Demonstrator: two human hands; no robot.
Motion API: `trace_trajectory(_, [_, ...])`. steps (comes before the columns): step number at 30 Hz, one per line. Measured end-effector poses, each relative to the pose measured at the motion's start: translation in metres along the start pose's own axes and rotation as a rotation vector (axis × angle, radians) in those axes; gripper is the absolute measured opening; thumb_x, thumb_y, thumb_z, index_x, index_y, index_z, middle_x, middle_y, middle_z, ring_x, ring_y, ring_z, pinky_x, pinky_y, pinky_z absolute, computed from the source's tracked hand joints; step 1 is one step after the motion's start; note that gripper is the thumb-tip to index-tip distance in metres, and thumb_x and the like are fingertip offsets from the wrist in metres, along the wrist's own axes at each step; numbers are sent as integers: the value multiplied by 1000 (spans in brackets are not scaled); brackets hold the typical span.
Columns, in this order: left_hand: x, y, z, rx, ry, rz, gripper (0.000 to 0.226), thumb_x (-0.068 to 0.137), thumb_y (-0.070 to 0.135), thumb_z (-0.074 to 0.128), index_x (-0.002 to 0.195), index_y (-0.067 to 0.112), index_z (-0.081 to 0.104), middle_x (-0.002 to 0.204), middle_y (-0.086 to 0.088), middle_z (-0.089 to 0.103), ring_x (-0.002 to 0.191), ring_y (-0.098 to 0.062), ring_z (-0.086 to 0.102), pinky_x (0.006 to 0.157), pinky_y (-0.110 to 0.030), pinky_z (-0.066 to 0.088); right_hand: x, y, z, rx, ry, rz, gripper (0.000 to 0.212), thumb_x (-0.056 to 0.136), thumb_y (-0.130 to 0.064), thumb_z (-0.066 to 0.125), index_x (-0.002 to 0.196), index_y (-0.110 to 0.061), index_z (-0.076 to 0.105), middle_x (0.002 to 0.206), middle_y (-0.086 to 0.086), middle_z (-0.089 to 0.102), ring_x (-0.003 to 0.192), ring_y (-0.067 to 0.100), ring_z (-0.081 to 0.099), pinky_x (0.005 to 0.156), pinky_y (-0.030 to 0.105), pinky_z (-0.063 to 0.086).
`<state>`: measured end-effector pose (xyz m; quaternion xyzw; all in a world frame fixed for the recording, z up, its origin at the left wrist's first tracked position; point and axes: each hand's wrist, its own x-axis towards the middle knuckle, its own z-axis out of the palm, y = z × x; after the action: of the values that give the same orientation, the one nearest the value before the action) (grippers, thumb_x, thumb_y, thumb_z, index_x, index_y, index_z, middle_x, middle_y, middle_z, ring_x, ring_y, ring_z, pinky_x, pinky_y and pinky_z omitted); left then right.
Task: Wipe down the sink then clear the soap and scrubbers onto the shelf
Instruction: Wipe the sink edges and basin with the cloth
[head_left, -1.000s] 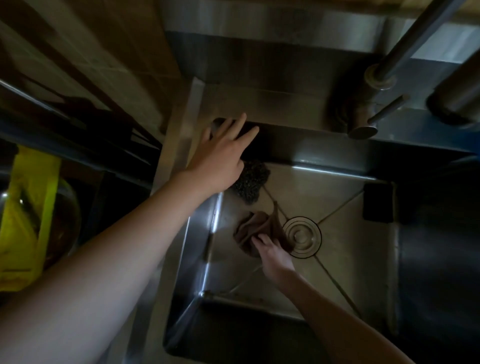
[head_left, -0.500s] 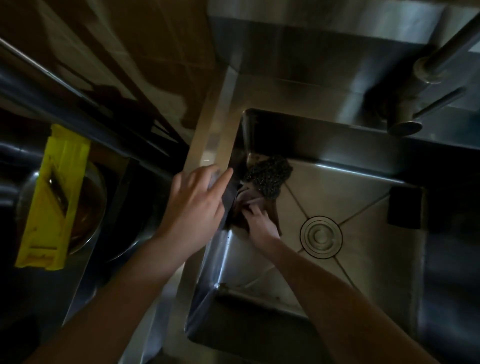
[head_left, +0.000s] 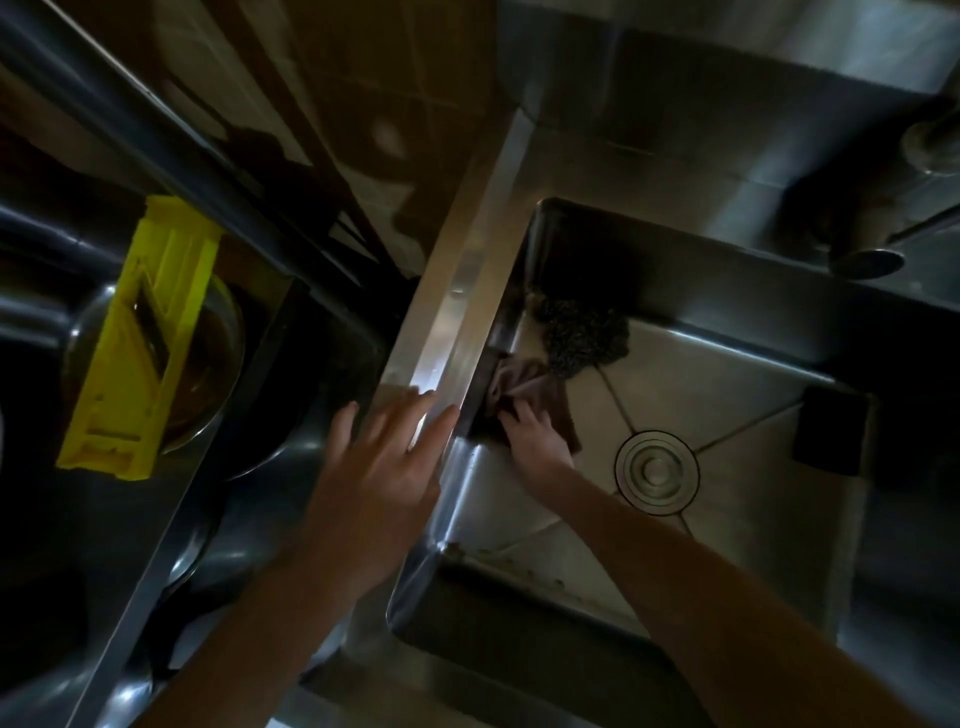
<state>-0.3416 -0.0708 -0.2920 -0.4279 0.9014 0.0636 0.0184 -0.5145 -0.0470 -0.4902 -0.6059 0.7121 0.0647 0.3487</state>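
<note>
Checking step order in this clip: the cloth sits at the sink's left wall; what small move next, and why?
Probably slide the cloth under the right hand along the wall toward the near corner: grime specks show there, and the scrubber blocks the far side.
</note>
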Motion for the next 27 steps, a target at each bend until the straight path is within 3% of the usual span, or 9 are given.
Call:
trace_trajectory(4, [-20,2,0,-22,-48,-36,52,75,18,61,126,16,54,131,-9,53,115,-26,53,96,-53,36,-47,8,43,-170,-158,-217,54,94,-11,41,143,-29,32,152,3,22,128,33,34,86,43,51])
trace_trajectory(7, [-29,7,-2,-42,-84,-61,52,73,15,67,124,16,54,135,-10,50,124,-28,46,96,-53,36,-76,19,65,-328,-361,-530,53,94,-14,42,144,-28,31,151,4,26,126,35,36,88,44,48])
trace_trajectory(11, [-41,11,-5,-61,-108,-97,51,75,15,68,124,16,55,136,-11,49,128,-29,44,97,-54,36,-91,30,69,-381,-364,-621,55,95,-11,40,147,-26,27,155,6,22,123,37,38,84,44,46])
trace_trajectory(14, [-53,10,-3,-40,-140,-100,51,78,20,66,127,18,52,139,-9,46,130,-28,41,98,-54,35,-78,32,57,-378,-293,-537,51,97,-14,36,145,-29,30,156,4,20,124,34,38,87,43,48])
trace_trajectory(18, [-68,4,0,-49,-143,-105,50,84,28,53,132,19,45,141,-9,42,134,-27,35,101,-54,32,-49,33,30,-266,-171,-258,51,97,-10,34,143,-34,35,158,-3,16,133,33,32,100,40,43])
trace_trajectory(22, [-81,5,3,-60,-146,-113,45,85,29,46,129,18,47,140,-8,42,134,-26,32,103,-53,29,-29,25,9,-38,24,-32,51,90,-7,42,136,-30,42,153,0,22,124,37,39,91,48,46])
trace_trajectory(27, [-91,3,6,-92,-122,-108,43,83,25,52,125,18,50,138,-9,43,133,-27,32,99,-55,34,-33,-5,16,59,-63,9,52,93,-8,41,140,-28,37,150,1,24,121,40,41,93,49,44])
